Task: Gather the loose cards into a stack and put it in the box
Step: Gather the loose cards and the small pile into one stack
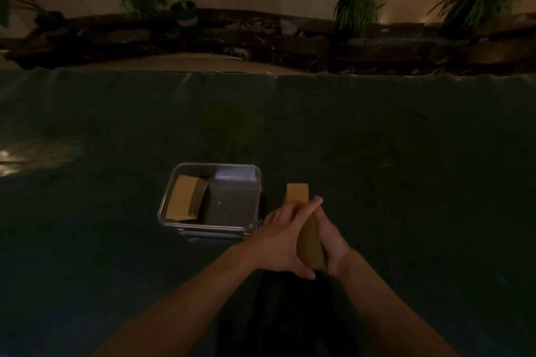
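Observation:
A stack of tan cards (pixel 311 243) stands on edge on the dark table, pressed between both palms. My left hand (pixel 282 236) squeezes it from the left and my right hand (pixel 330 242) from the right, fingertips meeting over its top. Its far end (pixel 297 193) sticks out beyond my fingers. Just left of the hands sits a clear plastic box (pixel 179 182) without a lid. Another tan stack (pixel 185 201) leans inside the box against its left wall.
The dark green table cover (pixel 406 153) spreads wide on all sides. Its far edge (pixel 261 72) borders a dark ledge with several potted plants (pixel 356 9). The scene is dimly lit.

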`<move>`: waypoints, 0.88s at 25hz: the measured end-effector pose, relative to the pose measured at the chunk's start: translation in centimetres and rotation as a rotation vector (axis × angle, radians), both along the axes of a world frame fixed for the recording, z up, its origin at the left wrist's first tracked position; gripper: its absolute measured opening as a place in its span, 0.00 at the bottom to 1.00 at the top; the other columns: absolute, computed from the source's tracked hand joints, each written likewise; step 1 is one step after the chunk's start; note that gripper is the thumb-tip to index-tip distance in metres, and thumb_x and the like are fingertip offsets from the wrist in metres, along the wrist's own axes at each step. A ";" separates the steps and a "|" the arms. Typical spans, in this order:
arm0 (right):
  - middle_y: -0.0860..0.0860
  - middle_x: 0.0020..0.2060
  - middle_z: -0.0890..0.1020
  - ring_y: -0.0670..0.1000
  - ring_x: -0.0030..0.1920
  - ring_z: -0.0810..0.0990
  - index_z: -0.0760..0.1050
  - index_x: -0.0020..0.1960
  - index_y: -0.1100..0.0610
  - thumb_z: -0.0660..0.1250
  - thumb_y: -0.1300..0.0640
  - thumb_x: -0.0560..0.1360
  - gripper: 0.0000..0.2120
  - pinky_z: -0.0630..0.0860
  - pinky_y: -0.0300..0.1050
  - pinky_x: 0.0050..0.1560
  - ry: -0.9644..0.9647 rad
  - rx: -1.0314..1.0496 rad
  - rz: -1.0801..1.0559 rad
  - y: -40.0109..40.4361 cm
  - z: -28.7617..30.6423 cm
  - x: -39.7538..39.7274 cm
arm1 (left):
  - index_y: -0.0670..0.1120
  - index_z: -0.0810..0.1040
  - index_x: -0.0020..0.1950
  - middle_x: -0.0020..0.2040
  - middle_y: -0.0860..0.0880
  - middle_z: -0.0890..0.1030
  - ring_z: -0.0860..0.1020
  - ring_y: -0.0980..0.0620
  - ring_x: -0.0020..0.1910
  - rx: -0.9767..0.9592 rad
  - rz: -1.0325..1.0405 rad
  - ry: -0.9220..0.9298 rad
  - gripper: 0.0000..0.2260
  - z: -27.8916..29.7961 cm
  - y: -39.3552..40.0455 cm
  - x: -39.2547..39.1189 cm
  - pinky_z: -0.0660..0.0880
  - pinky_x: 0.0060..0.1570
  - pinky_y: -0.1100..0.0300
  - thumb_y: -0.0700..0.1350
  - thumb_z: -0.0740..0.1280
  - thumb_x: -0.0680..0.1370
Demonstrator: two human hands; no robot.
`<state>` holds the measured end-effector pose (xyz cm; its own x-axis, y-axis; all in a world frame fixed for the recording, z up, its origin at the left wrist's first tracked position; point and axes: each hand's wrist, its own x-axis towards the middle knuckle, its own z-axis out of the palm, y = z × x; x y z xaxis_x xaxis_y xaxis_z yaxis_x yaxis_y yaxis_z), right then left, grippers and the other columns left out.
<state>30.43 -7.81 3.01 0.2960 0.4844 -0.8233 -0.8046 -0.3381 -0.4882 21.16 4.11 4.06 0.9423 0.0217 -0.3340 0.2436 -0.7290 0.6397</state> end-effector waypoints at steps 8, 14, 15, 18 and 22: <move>0.58 0.43 0.85 0.58 0.44 0.83 0.75 0.46 0.40 0.57 0.28 0.73 0.18 0.79 0.51 0.34 -0.006 -0.053 -0.093 1.4 -1.4 0.9 | 0.72 0.36 0.73 0.76 0.57 0.49 0.54 0.40 0.75 0.057 -0.143 -0.001 0.58 -1.2 1.5 1.8 0.58 0.66 0.36 0.59 0.78 0.61; 0.56 0.53 0.81 0.58 0.54 0.80 0.76 0.49 0.44 0.61 0.33 0.74 0.16 0.78 0.57 0.52 -0.097 -0.062 -0.076 3.2 -2.3 2.2 | 0.71 0.37 0.74 0.73 0.54 0.53 0.59 0.41 0.71 0.168 -0.141 -0.072 0.57 -2.9 4.4 3.7 0.60 0.65 0.40 0.62 0.76 0.59; 0.54 0.54 0.80 0.55 0.54 0.80 0.76 0.50 0.43 0.63 0.37 0.76 0.11 0.78 0.55 0.51 -0.201 -0.091 -0.041 3.4 -2.6 2.6 | 0.71 0.36 0.74 0.73 0.53 0.53 0.58 0.40 0.72 0.209 -0.137 -0.073 0.57 -3.2 4.9 4.2 0.59 0.66 0.40 0.62 0.75 0.59; 0.50 0.51 0.82 0.50 0.48 0.83 0.78 0.52 0.45 0.66 0.48 0.77 0.05 0.79 0.42 0.38 -0.416 -0.112 0.102 3.5 -3.5 3.4 | 0.72 0.33 0.72 0.74 0.50 0.52 0.54 0.38 0.73 0.271 -0.150 -0.055 0.58 -4.0 6.1 5.6 0.54 0.68 0.39 0.63 0.74 0.59; 0.51 0.46 0.85 0.50 0.44 0.84 0.80 0.48 0.47 0.67 0.50 0.77 0.03 0.78 0.42 0.35 -0.514 -0.172 0.076 3.3 -4.5 4.9 | 0.72 0.34 0.73 0.78 0.55 0.44 0.48 0.42 0.76 0.113 -0.029 0.010 0.59 -5.1 6.2 6.7 0.52 0.69 0.37 0.68 0.75 0.57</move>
